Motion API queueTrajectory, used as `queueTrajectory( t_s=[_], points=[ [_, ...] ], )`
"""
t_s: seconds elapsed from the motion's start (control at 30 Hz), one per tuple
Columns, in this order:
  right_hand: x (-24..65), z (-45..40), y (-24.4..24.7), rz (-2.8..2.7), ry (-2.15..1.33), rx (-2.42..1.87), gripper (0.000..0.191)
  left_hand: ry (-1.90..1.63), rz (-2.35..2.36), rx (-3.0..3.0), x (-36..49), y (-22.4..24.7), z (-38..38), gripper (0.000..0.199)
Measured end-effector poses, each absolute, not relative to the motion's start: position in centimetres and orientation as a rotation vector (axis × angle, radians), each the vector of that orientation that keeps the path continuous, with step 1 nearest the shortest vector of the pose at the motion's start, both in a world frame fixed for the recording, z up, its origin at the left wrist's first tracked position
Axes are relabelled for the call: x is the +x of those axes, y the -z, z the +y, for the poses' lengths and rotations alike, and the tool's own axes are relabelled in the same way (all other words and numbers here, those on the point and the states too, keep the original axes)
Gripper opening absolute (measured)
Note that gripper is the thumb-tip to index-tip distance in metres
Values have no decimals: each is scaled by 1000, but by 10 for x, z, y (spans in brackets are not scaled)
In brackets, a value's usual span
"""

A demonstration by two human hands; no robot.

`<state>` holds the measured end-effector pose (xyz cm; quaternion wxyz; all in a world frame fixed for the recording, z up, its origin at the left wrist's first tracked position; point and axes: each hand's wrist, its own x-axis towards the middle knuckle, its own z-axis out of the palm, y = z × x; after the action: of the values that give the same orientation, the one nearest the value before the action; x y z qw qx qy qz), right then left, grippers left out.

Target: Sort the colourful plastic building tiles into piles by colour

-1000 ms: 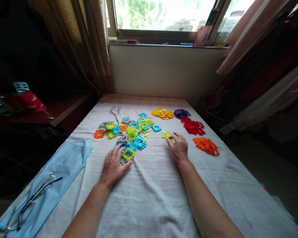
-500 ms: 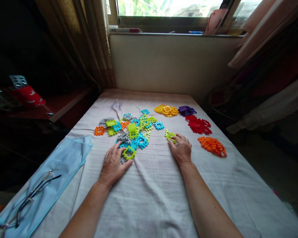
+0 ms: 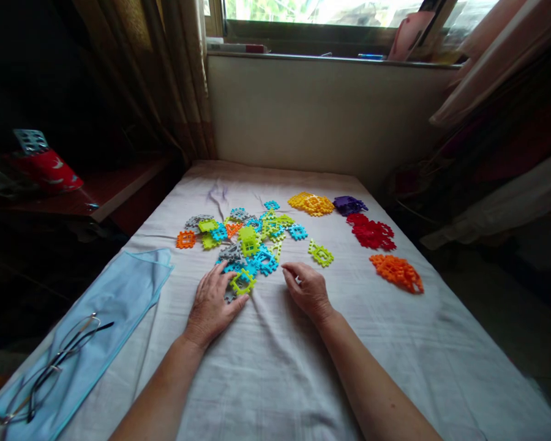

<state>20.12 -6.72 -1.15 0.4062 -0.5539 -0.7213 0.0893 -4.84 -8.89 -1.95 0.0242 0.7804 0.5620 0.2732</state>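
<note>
My left hand rests at the near left edge of a mixed pile of plastic pieces, its fingers spread beside a lime square frame. Blue pieces, grey pieces and a lime window piece lie in that pile. To the right of the pile, my right hand is over the cloth with fingers curled and thumb near the index finger; nothing shows between them. Beyond it, a small group of lime pieces lies apart, untouched.
Yellow, purple, red and orange piles sit at the right on the white sheet. Glasses lie on a light blue cloth at the left. A wall stands behind.
My right hand has let go of the lime pieces and moved left toward the mixed pile, its fingers curling. My left hand has stayed by the pile. The view has shifted slightly.
</note>
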Motion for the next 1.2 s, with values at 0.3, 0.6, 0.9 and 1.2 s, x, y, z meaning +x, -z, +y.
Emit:
queueTrajectory(
  t_s=[0.3, 0.6, 0.9, 1.2],
  points=[
    [160, -82, 2, -1849, -649, -1439, 24, -937, 1648, 2478, -46, 15, -91, 46],
    [173, -71, -4, -1609, -848, -1376, 31, -919, 1576, 2480, -44, 15, -92, 54],
    [277, -40, 6, -994, -568, -1634, 51, -769, 1533, 2506, -45, 17, -92, 47],
    [296, -39, 27, -1005, -437, -1798, 54, -779, 1535, 2501, -45, 17, -90, 34]
  ],
)
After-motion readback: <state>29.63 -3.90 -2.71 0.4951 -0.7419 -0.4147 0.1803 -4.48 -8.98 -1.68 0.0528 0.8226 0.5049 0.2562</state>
